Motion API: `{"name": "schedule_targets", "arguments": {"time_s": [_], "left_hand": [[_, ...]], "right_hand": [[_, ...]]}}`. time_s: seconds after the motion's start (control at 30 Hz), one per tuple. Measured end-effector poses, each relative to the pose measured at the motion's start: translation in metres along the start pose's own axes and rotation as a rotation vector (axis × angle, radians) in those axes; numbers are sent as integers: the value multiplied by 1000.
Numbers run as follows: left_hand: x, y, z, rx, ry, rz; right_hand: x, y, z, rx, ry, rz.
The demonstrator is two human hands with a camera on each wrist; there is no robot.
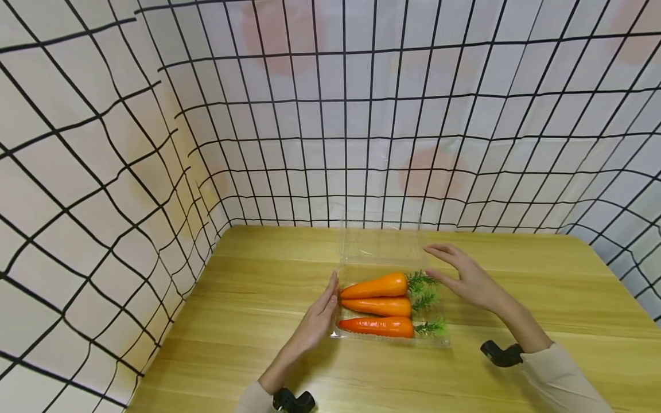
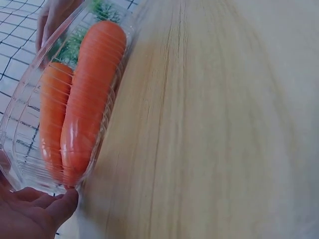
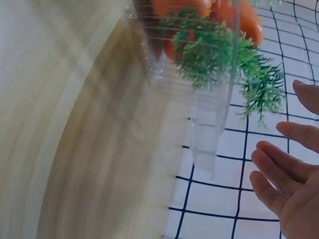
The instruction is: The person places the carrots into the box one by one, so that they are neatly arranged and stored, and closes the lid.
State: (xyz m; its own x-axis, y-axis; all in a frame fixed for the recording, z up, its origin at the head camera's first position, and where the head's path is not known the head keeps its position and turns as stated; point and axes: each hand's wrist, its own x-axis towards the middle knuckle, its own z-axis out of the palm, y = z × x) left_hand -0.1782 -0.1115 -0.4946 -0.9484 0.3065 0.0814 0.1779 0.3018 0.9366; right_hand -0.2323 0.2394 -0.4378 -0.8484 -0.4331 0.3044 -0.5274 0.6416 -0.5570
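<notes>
Both hands flanked the tray (image 1: 439, 342) of carrots (image 1: 379, 306) on the table (image 1: 248, 298): left hand (image 1: 317, 321) flat against its left end, right hand (image 1: 465, 275) released beside its greens. Left wrist: fingers (image 2: 52, 209) touched the tray's end. Right wrist: straight fingers (image 3: 279, 172) hung just apart from it.

Three orange carrots (image 1: 379, 304) with green fronds lie in a clear plastic box (image 1: 384, 249) at centre frame. The table (image 1: 248, 321) is pale yellow woodgrain; the backdrop (image 1: 103, 143) is white with a black grid

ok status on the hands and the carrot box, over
Left hand open, flat against box end. Right hand open, beside the leafy end. Three carrots inside, lid up. Nothing in the way.
</notes>
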Motion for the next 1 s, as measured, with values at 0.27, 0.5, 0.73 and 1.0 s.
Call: {"name": "schedule_targets", "arguments": {"time_s": [0.27,0.5,0.73,1.0], "left_hand": [[1,2,-4,32,11,-6],[8,2,-13,39,36,-20],[12,2,-20,45,53,-38],[21,4,-30,44,32,-67]], "right_hand": [[-4,7,-2,0,-20,53],[-5,12,-8,-1,-14,86],[-8,16,-9,6,-15,104],[-8,24,-10,22,-25,145]]}}
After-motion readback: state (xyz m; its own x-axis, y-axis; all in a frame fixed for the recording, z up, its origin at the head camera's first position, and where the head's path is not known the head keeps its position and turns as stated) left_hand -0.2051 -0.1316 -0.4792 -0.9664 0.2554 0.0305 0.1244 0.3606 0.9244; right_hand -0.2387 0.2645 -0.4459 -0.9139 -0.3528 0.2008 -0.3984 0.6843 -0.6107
